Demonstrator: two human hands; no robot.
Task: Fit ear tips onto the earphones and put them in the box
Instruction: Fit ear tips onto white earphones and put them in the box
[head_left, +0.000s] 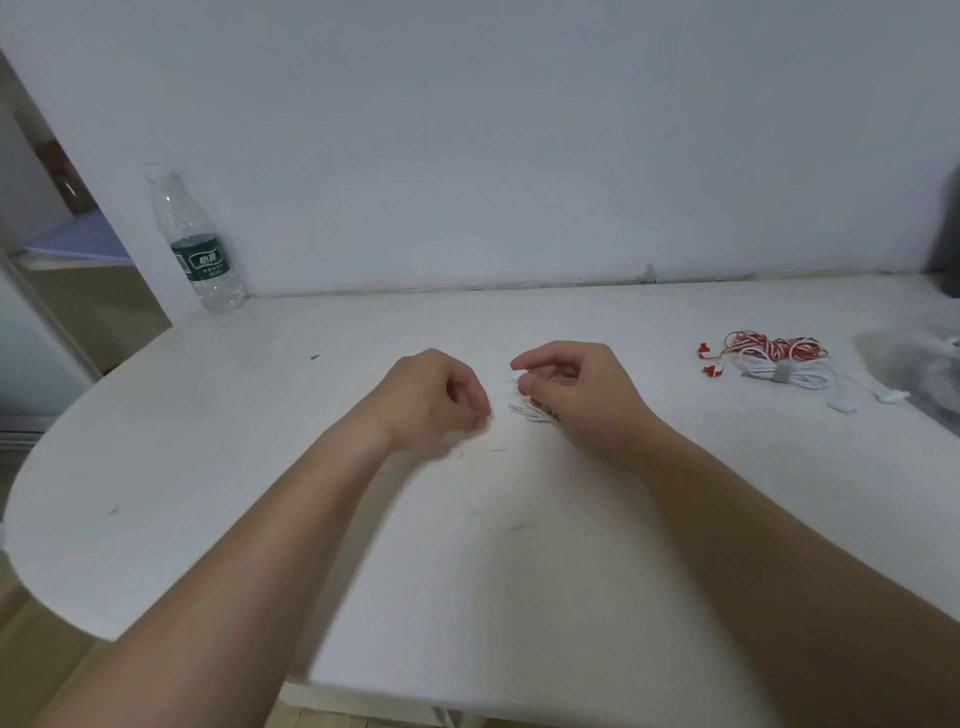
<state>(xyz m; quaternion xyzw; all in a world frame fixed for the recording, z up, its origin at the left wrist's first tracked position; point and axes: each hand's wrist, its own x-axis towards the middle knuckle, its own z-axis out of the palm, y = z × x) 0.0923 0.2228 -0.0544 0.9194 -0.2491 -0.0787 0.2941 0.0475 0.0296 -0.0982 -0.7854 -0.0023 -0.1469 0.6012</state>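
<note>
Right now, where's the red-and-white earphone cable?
Head view, right on the table: the red-and-white earphone cable lies coiled beside the white cable bundle, right of the right hand.

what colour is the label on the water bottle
The bottle label is green with white print, clearest in the head view.

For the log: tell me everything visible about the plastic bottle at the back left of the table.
The bottle is clear, ribbed plastic with a pale cap on and a green label bearing white print round its lower middle. It looks empty or nearly so. It stands on its base at the back left corner of the white table, close to the wall; contact with the wall cannot be told. Nothing else touches it.
</note>
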